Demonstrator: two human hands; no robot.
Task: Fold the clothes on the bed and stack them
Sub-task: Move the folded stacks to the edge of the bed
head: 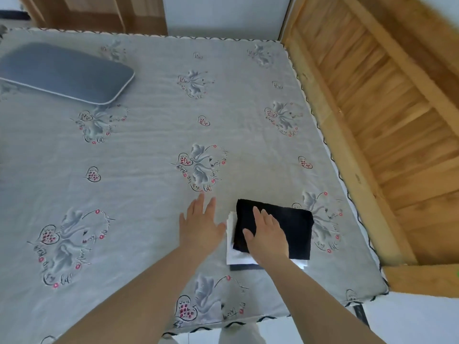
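Both hands flat, grips open — right hand [267, 234] pressing black folded garment [293, 229], left hand [201, 224] on bed [124, 170].

- A bed [154, 135] covered in a grey sheet printed with flowers and pink-dotted hearts fills the view, its scalloped edge running beside a wooden frame [387, 125].
- A grey-blue pillow [62, 72] lies flat at the far left corner.
- Near the front right edge sits a stack of folded clothes [270, 237]: a black piece on top, white beneath, a dark layer lowest.
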